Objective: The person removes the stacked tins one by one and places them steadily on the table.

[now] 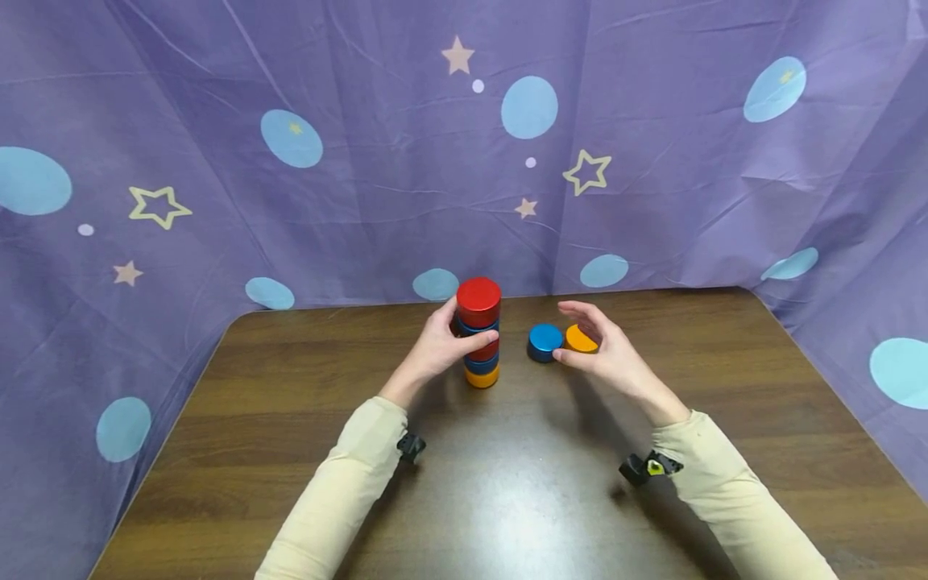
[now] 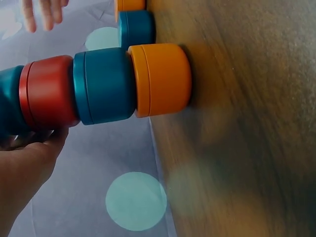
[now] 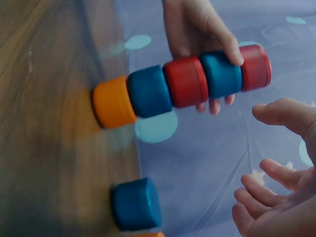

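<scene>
Several small round lidded tins stand upright in one stack. Its top is a red tin [image 1: 478, 300]; below come a blue tin [image 3: 223, 75], a second red tin [image 3: 183, 83], another blue tin [image 3: 149, 92] and an orange tin [image 1: 482, 377] on the table. My left hand [image 1: 439, 348] grips the upper stack from the left, thumb across the upper blue tin and fingers behind. To the right, a loose blue tin [image 1: 544, 343] sits beside a loose orange tin [image 1: 577, 339]. Partly covering that orange tin in the head view, my right hand [image 1: 615, 356] holds nothing, its fingers spread.
The brown wooden table [image 1: 290, 499] reaches back to a purple curtain [image 1: 377, 161] with stars and dots. Its rear edge runs just behind the tins. A small black camera [image 1: 411, 447] sits on the left wrist, another camera [image 1: 648, 467] on the right.
</scene>
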{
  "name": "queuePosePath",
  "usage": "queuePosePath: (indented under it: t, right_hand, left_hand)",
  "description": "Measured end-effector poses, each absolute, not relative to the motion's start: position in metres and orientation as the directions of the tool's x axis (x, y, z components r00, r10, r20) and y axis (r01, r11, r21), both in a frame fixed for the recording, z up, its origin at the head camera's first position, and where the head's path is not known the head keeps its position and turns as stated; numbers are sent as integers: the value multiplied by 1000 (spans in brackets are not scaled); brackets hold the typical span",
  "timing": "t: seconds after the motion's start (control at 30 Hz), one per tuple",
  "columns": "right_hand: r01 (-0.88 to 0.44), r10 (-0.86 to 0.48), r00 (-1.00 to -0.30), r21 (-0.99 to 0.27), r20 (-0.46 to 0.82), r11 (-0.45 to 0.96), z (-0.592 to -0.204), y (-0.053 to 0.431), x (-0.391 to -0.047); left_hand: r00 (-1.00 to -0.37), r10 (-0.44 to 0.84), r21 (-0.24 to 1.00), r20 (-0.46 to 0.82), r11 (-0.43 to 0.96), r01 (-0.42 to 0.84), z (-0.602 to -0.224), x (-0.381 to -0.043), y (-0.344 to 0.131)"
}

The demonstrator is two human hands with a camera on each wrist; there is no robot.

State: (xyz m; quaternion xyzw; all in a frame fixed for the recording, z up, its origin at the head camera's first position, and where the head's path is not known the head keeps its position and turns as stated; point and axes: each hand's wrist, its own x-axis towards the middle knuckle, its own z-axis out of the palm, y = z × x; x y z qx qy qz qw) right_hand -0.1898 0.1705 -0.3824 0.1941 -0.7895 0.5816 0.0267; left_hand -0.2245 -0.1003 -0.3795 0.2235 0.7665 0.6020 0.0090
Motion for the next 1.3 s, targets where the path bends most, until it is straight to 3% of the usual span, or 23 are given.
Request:
queuePosePath:
  t: [0.77, 1.3]
  right_hand:
    - [-469, -439, -828, -861, 350, 199, -338, 129, -203]
    - [-394, -432, -853, -904, 292, 167, -347, 103, -212]
  left_hand:
    - [-907, 367, 936, 205, 198, 292, -381, -221, -101]
    - [-878, 397, 916, 267, 179, 359, -384, -225, -100]
